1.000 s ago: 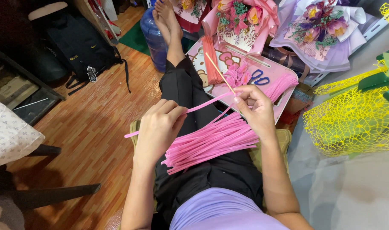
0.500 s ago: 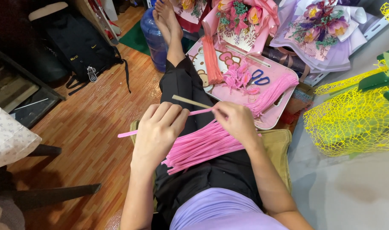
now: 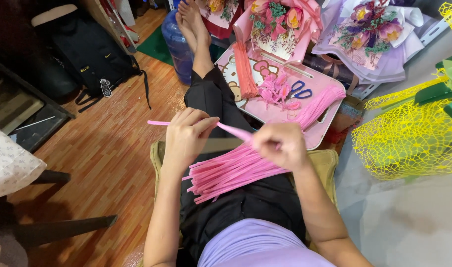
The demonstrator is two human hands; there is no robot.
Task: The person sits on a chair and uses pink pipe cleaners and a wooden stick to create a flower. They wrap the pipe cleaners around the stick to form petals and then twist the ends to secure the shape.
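Note:
My left hand [image 3: 185, 136] pinches a single pink pipe cleaner [image 3: 159, 122] that sticks out to the left, along with a thin wooden stick [image 3: 221, 145]. My right hand [image 3: 280, 145] grips the other end of the same pipe cleaner, fingers curled and blurred. Under both hands a thick bundle of pink pipe cleaners [image 3: 231, 170] lies across my lap on black trousers.
A pink tray [image 3: 280, 111] beyond my knees holds blue scissors [image 3: 300, 90], pink curls, a salmon bundle [image 3: 244, 71] and more pink stems. Flower bouquets [image 3: 280, 22] stand behind it. Yellow netting [image 3: 409, 138] is at the right, a black backpack [image 3: 87, 54] and a blue water bottle [image 3: 179, 44] at the left.
My right hand has come down from the tray side to just above the bundle, closer to my left hand. The pipe cleaner's free end now points further left.

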